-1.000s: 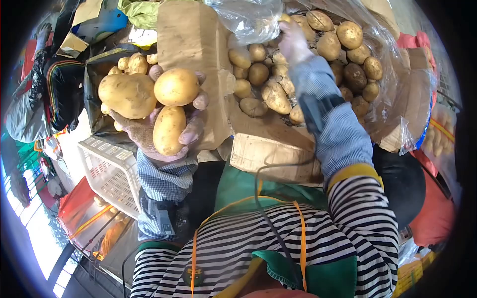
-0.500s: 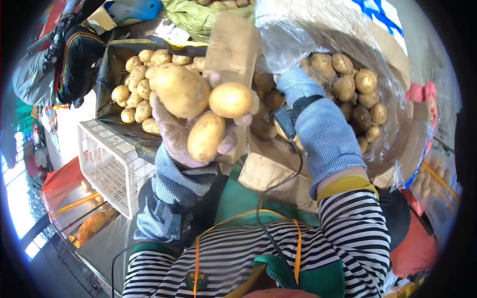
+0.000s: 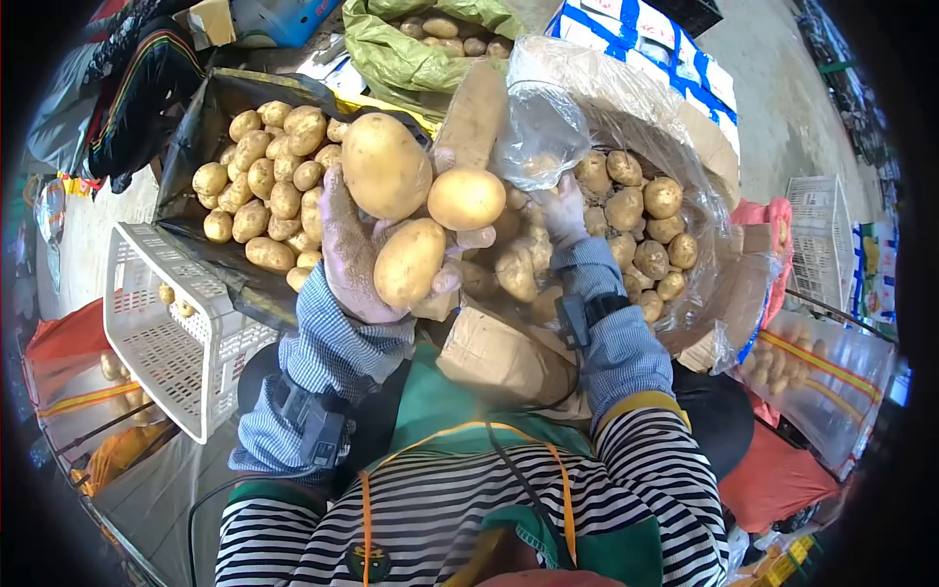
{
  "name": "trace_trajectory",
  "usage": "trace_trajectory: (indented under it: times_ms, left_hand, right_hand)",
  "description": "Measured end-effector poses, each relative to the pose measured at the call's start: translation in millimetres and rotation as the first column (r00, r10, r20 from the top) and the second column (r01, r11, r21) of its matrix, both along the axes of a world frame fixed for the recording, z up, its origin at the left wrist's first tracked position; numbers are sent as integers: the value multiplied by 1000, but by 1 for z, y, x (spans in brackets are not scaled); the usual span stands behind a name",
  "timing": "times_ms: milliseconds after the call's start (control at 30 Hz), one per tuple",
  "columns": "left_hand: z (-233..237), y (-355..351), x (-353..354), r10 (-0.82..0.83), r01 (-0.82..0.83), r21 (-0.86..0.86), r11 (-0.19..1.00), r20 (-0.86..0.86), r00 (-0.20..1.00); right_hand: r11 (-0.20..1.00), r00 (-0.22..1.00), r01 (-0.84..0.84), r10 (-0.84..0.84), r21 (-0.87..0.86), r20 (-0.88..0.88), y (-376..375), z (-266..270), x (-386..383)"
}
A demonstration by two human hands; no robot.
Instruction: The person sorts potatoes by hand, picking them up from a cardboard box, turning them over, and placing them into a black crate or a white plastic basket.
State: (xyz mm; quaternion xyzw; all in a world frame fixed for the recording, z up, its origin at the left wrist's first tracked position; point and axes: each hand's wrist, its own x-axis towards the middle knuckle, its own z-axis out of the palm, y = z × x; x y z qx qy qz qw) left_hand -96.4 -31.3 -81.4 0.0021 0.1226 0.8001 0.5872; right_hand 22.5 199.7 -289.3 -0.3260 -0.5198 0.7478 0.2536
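My left hand (image 3: 354, 259) is curled round three potatoes, palm up. A big potato (image 3: 386, 166) rests against the fingers, a smaller potato (image 3: 467, 200) sits at the fingertips, and an oval potato (image 3: 409, 264) lies in the palm. My right hand (image 3: 561, 212) reaches into the plastic-lined carton (image 3: 724, 259), at the edge of the crumpled clear plastic (image 3: 543, 132). Dusty potatoes (image 3: 626, 210) lie right around it. Its fingertips are partly hidden, and I cannot tell whether they grip anything. Both forearms wear checked sleeves with a strapped-on device.
On the left, a black-lined box (image 3: 181, 196) holds many potatoes. A white plastic crate (image 3: 161, 333) stands tilted below it. A green sack (image 3: 377, 44) of potatoes sits at the back, beside a blue-and-white carton (image 3: 675, 49). A cardboard flap (image 3: 474, 117) rises between the boxes. A person's legs (image 3: 147, 98) show upper left.
The view has shifted, showing more of the back. My right hand has drawn back toward me, and its fingers now show. My left hand keeps the same three potatoes.
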Motion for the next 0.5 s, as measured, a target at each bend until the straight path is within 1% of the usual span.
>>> trace_trajectory:
  times_ms: [33, 100, 133, 167, 200, 233, 267, 300, 333, 367, 400, 433, 467, 500]
  left_hand:
    - [1, -2, -1, 13, -14, -26, 1000, -15, 1000]
    - [1, -7, -4, 41, -44, -81, 996, -49, 998]
    - [-10, -3, -2, 104, -190, -253, 949, -319, 942]
    - [-16, -6, 1, 113, -198, -247, 949, -321, 940]
    - [-10, -5, 2, 117, -210, -148, 966, -473, 873]
    - [-4, -6, 3, 136, -209, -50, 977, -613, 778]
    - [0, -7, 3, 167, -195, 47, 980, -733, 659]
    - [3, -8, 1, 184, -208, 59, 976, -735, 652]
    - [3, -8, -1, 98, -175, -73, 982, -594, 799]
    - [3, -7, -2, 23, -113, -192, 975, -416, 909]
    - [1, -3, 6, 40, -126, -179, 976, -418, 908]
    - [-3, 3, 21, 254, -434, -56, 899, -741, 621]
    - [-7, 6, 29, 366, -640, 170, 750, -912, 187]
    - [-11, 5, 26, 374, -644, 177, 744, -909, 183]
  right_hand:
    - [1000, 1000, -4, 4, 7, -1, -2, 4, 5]
    - [985, 996, -24, 10, -172, -85, -7, 13, 14]
    - [977, 986, -60, 26, -205, -165, -10, 31, 16]
    - [978, 985, -67, 34, -199, -167, -10, 42, 19]
    - [980, 985, -50, 18, -192, -169, -7, 50, 22]
    - [982, 985, -37, 5, -184, -172, -7, 68, 21]
    - [1000, 997, -1, 1, 0, -75, -6, 88, 22]
    - [997, 980, 63, -70, -40, -187, -7, 100, 22]
    - [998, 970, 68, -62, 17, -236, -7, 118, 20]
    - [994, 957, 75, -51, 74, -284, -5, 138, 17]
    - [980, 979, 59, -20, 189, -205, -4, 163, 8]
    - [954, 993, 36, 0, 299, -122, -3, 186, -2]
    - [803, 1000, 0, 3, 596, -3, 3, 196, -19]
    - [798, 1000, -5, 9, 603, -4, 5, 210, -41]
